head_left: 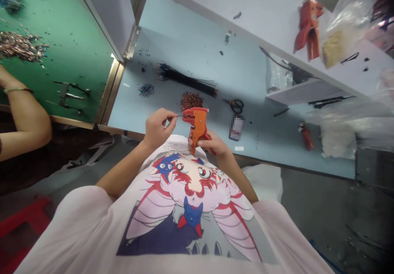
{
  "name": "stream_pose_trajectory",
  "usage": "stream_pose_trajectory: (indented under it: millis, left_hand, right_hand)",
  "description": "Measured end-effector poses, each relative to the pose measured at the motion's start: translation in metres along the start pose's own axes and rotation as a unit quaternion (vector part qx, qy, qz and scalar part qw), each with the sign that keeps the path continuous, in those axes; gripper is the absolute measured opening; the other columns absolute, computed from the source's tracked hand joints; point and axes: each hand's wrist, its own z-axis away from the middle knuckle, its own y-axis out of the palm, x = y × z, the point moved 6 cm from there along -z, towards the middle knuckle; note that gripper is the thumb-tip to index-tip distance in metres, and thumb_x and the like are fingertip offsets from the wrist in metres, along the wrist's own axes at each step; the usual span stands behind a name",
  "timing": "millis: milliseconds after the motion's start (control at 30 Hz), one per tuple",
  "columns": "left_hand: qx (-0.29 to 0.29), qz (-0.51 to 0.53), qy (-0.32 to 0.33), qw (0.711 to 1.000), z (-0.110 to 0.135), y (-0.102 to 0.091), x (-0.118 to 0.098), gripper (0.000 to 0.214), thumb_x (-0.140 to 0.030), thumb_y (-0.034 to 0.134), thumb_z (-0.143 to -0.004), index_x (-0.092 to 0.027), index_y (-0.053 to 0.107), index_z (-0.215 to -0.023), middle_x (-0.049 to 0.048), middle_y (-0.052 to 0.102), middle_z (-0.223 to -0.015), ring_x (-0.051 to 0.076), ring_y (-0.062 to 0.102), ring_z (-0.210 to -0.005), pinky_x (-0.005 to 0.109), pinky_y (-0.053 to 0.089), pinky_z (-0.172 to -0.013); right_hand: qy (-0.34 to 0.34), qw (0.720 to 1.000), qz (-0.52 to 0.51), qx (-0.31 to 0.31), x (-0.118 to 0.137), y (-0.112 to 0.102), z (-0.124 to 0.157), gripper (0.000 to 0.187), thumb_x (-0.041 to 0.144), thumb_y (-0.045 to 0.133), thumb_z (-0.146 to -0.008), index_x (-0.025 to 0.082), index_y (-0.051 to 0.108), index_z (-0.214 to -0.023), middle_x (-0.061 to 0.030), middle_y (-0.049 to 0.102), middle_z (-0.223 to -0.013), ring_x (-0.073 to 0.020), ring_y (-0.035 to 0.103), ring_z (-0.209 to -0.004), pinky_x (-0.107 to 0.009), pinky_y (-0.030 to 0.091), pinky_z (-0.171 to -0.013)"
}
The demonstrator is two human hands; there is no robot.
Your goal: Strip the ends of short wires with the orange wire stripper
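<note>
My left hand (158,128) pinches a thin dark wire (179,115) between thumb and fingertips. The wire's far end reaches the jaws of an orange-red wire stripper (200,124). My right hand (214,142) is wrapped around the stripper's handles, holding it upright close to my shirt. Just beyond the tool lies a heap of short copper-coloured bits (191,100). Behind that heap a bundle of black wires (187,80) stretches across the blue table. A smaller pile of blue and silvery bits (145,89) sits to its left.
Black-handled scissors (236,106) and a phone (237,127) lie to the right. Another orange-red stripper (308,29) rests on the white shelf (246,27). Plastic bags (338,130) crowd the right end. At left, another person's arm (26,122) is beside a green table (67,40).
</note>
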Motion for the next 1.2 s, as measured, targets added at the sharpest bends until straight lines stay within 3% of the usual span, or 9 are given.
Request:
stream_pose_trajectory:
  millis: [700, 1200]
  left_hand:
    - [-0.013, 0.002, 0.026, 1.000, 0.008, -0.007, -0.007, 0.009, -0.021, 0.056, -0.083, -0.018, 0.064, -0.080, -0.0001, 0.061, -0.068, 0.009, 0.044, -0.058, 0.023, 0.038, -0.060]
    - [0.036, -0.064, -0.009, 0.997, 0.012, -0.001, 0.016, 0.010, -0.020, 0.053, -0.084, -0.019, 0.061, -0.080, 0.0020, 0.062, -0.075, 0.013, 0.052, -0.068, 0.025, 0.040, -0.065]
  right_hand:
    - [0.009, 0.997, 0.076, -0.032, 0.000, 0.006, 0.002, 0.028, 0.033, 0.069, -0.077, 0.014, 0.053, -0.090, -0.0001, 0.058, -0.067, -0.0128, 0.059, -0.056, -0.024, 0.051, -0.047]
    - [0.030, 0.993, 0.113, -0.030, -0.014, 0.000, -0.002, 0.028, 0.037, 0.063, -0.081, 0.018, 0.045, -0.072, 0.0040, 0.050, -0.053, -0.0097, 0.050, -0.043, -0.022, 0.045, -0.040]
